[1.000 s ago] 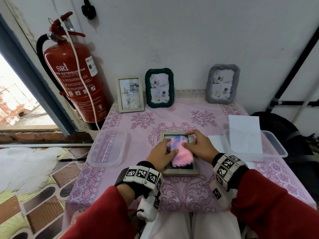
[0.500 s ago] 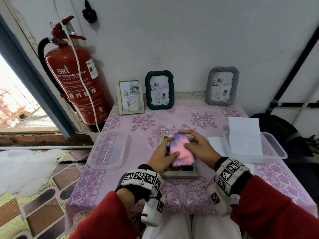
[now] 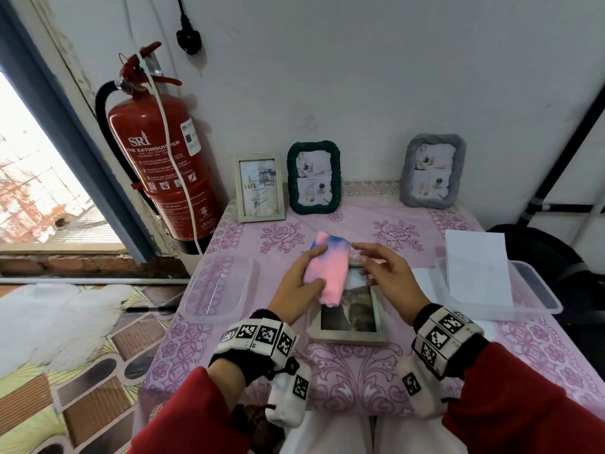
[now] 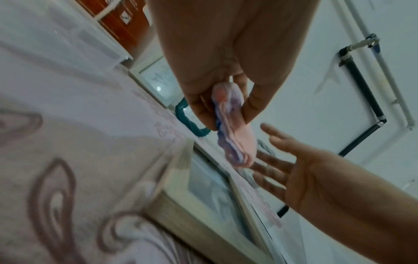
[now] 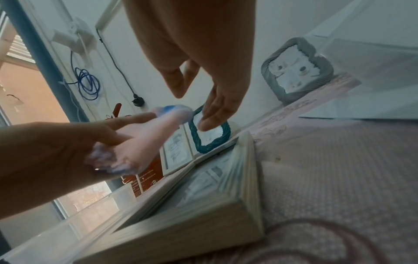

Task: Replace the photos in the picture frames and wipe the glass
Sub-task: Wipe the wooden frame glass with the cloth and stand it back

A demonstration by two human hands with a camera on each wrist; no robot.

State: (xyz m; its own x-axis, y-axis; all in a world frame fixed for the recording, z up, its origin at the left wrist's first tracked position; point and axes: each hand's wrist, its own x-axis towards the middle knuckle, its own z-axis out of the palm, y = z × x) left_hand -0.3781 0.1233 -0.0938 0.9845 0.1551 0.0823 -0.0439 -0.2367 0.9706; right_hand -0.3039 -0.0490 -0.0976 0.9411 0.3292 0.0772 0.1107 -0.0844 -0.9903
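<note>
A pale wooden picture frame [image 3: 347, 335] [image 4: 194, 212] [image 5: 181, 225] lies flat on the pink floral tablecloth [image 3: 360, 371], glass up. My left hand [image 3: 299, 283] [image 4: 226, 100] pinches a folded pink and blue cloth [image 3: 327, 270] [image 4: 235, 142] [image 5: 144, 142] and holds it lifted above the frame's far end. Beside the cloth my right hand [image 3: 383, 273] [image 5: 203, 107] hovers over the frame with its fingers spread, holding nothing.
Three framed photos stand against the wall: a pale one [image 3: 260, 188], a dark green one [image 3: 314, 177], a grey one [image 3: 432, 172]. A clear tub [image 3: 217, 290] sits left, another tub [image 3: 540, 299] with white paper [image 3: 476, 267] right. A red fire extinguisher [image 3: 163, 172] hangs left.
The cloth was pressed on the glass under both hands. My left hand has lifted it off the frame and away, and my right hand has come off the cloth and opened.
</note>
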